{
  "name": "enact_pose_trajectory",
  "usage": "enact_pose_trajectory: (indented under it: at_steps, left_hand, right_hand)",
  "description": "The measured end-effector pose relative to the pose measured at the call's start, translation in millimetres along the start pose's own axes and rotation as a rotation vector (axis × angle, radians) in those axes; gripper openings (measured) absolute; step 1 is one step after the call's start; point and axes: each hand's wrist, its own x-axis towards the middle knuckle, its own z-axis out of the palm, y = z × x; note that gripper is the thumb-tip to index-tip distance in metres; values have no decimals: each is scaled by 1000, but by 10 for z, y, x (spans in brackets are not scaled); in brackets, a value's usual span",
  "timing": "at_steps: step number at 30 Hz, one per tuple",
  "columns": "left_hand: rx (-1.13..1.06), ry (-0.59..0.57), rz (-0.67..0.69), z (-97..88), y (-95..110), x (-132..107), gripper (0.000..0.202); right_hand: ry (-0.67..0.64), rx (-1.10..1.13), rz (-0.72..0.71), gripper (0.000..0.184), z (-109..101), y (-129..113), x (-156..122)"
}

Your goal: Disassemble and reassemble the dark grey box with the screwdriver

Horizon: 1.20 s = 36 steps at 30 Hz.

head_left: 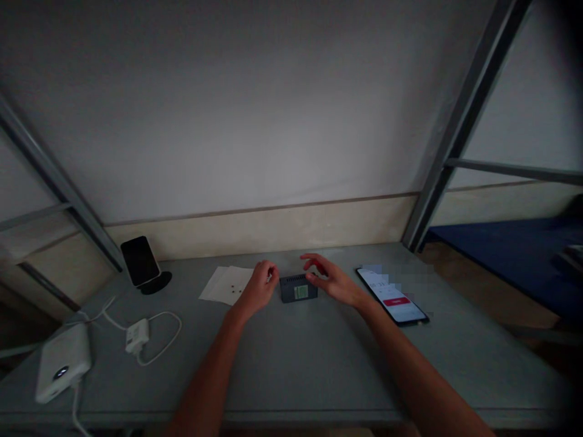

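Note:
A small dark box (pixel 299 288) with a row of slots along its top and a pale green label on its front stands on the desk between my hands. To its left, my left hand (pixel 261 283) is closed, fingertips pinched together; whatever they may hold is too small to make out. My right hand (pixel 331 281) hovers at the box's upper right corner, thumb and fingers apart with nothing between them. Whether the thumb touches the box I cannot tell. White paper sheets (pixel 218 284) with several tiny dark pieces on them lie beside my left hand, which covers part of them.
A large phone (pixel 392 296) with a lit screen lies to the right. At the back left, another phone (pixel 140 261) leans on a stand. A white power bank (pixel 64 363) and a white adapter (pixel 137 335) with cables occupy the left side. Metal posts (pixel 449 152) flank the desk.

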Motion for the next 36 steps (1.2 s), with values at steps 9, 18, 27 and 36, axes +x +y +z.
enact_pose_trajectory:
  at_steps: [9, 18, 27, 36]
  left_hand:
    - [-25, 93, 48, 121, 116, -14, 21]
    - [77, 63, 137, 95, 280, -44, 20]
    - [97, 77, 201, 118, 282, -53, 16]
    - [102, 92, 207, 93, 273, -37, 14]
  right_hand:
    - [329, 75, -179, 30, 28, -340, 34]
    - [329, 61, -317, 28, 185, -783, 285]
    - [516, 353, -258, 15, 298, -541, 193]
    - [437, 411, -202, 17, 314, -484, 214]
